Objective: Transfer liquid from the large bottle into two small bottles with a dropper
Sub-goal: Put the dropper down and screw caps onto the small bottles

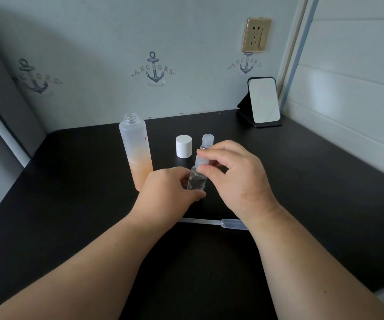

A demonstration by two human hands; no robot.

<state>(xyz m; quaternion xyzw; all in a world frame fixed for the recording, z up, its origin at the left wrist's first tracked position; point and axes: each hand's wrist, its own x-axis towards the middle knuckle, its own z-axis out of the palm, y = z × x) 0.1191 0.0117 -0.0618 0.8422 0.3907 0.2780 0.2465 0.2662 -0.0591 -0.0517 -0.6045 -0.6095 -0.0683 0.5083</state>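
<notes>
A tall frosted large bottle (136, 151), orange toward its base, stands uncapped on the black table (71, 204). Its white cap (183, 146) sits to the right. My left hand (170, 192) grips the body of a small clear bottle (197, 180) standing on the table. My right hand (232, 174) pinches that bottle's cap (201, 159) at the top with thumb and fingers. Just behind stands a second small bottle (207, 140) with its cap on, partly hidden by my right hand. A clear plastic dropper (211, 222) lies flat on the table under my right wrist.
A small mirror on a black stand (263, 101) sits at the back right corner. A wall with anchor prints and a gold socket (256, 34) rises behind the table. A white panelled wall (352, 88) borders the right side.
</notes>
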